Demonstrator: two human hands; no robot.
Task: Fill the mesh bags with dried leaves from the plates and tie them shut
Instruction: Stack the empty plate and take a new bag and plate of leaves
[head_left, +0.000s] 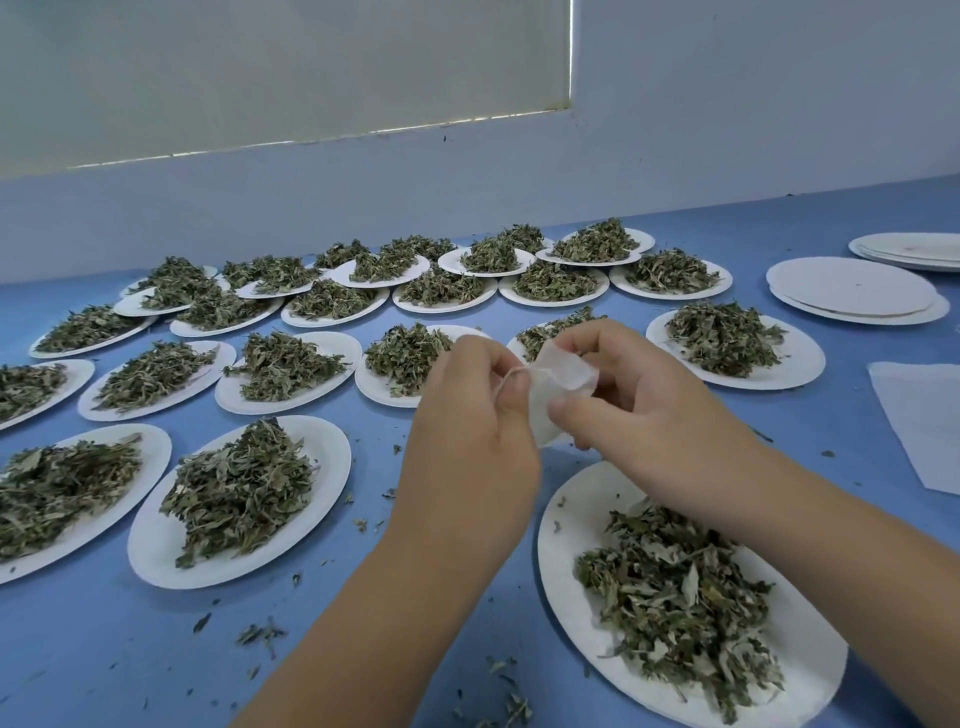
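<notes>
Blue tabletop (104, 649), round plates (327, 457), crumbly leaves (239, 488), gauzy bag (566, 374)

Blue table (78, 649) bears leaf-heaped plates (337, 467), empty plates (852, 291) (stacked, far right) and crumbs (260, 634).

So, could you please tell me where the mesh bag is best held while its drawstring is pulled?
I'd hold the mesh bag by its body just beside the gathered mouth, coming from the right, as the right hand does. The drawstring leaves the mouth on the left, so that side is free for the left hand to pinch and pull.
</notes>
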